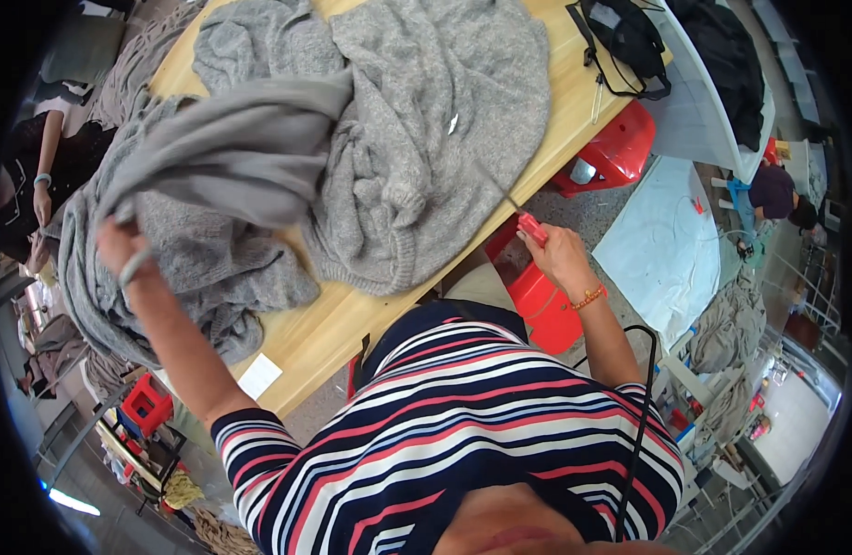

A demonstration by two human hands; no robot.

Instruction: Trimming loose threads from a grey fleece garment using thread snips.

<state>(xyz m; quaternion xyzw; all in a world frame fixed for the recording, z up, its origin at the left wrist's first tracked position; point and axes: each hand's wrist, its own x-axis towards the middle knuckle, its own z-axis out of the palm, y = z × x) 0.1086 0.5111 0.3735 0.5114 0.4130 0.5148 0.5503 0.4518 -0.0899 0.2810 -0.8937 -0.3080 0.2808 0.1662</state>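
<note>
My left hand (122,248) grips the edge of a grey knit garment (232,148), which is lifted and smeared by motion above the pile on the left of the table. In my right hand (563,259), at the table's near edge, is a red-handled tool with a slim metal blade (531,228). Its blade points up and left over the table; its exact kind is unclear. Beside the blade, a lighter grey knit sweater (444,120) lies spread out, with a small white tag or scrap (453,124) on it. More grey knitwear (190,236) is heaped beneath the lifted garment.
The wooden table (574,139) runs diagonally, with a black bag (626,42) at its far right corner. A white paper (258,376) lies at the near left edge. Red stools (620,148) stand by it. One person (45,180) is at the left, another (777,196) far right.
</note>
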